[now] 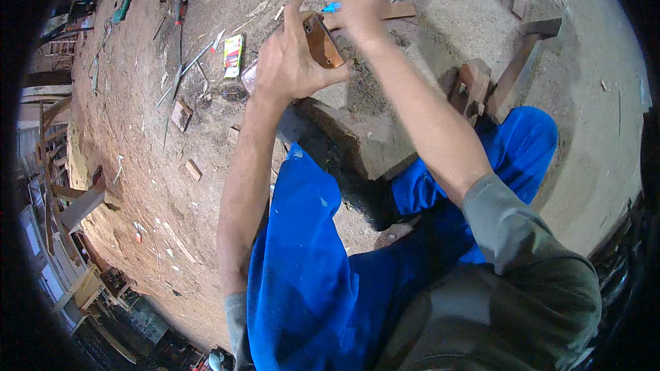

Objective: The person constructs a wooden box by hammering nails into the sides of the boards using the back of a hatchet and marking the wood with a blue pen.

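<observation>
My left hand [278, 62] is closed around the edges of a flat, shiny brown rectangular piece [322, 42] with dark spots near its upper end. Its exact kind does not show. A pale pinkish thing [248, 77] is partly covered below that hand's wrist. My right hand [363, 3] is up at the top, smeared by motion, so its fingers cannot be read. Close beside it are a small blue-tipped thing [331, 7] and a wooden strip [401, 11], which runs behind the wrist.
On the dusty ground left of my hands lie a yellow-and-white packet [234, 55], a red-handled tool [180, 11] and a small wood block [181, 115]. To the right are wooden pieces [474, 84] and a wooden-handled tool with a broad head [545, 27]. My bent legs [295, 233] are in front.
</observation>
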Motion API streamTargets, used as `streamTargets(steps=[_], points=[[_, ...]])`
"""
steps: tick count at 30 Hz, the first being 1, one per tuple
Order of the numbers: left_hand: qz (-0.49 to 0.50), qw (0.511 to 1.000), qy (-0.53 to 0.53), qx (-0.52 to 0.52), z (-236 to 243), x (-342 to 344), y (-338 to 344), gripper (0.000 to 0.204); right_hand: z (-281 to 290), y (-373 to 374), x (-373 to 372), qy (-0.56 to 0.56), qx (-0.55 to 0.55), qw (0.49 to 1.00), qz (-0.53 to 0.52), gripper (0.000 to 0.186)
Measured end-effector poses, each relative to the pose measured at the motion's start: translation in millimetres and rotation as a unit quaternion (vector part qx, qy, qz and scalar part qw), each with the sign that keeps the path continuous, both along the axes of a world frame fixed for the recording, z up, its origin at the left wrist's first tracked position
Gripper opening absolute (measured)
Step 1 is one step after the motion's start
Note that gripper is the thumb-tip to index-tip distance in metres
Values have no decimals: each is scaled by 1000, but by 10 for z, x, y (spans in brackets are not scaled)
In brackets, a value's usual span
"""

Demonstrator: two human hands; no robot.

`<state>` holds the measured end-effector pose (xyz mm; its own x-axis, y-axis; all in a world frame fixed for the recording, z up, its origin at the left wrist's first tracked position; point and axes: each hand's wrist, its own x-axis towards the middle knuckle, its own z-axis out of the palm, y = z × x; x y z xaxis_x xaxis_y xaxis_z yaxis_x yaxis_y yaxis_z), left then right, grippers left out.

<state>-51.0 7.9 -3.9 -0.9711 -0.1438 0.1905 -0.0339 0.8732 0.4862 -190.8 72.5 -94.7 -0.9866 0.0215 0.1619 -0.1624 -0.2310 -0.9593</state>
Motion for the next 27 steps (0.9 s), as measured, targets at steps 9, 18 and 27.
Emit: streamTargets(steps=[9,18,27], points=[[8,998,-40,-43,56,128,-6,116,-395,-193,-176,-27,114,993,23,24],[-43,982,130,-134,1,101,-129,109,-321,-504,318,-17,-24,991,132,20],[77,978,-77,-175,-3,177,74,84,-375,-463,288,-19,136,988,68,28]])
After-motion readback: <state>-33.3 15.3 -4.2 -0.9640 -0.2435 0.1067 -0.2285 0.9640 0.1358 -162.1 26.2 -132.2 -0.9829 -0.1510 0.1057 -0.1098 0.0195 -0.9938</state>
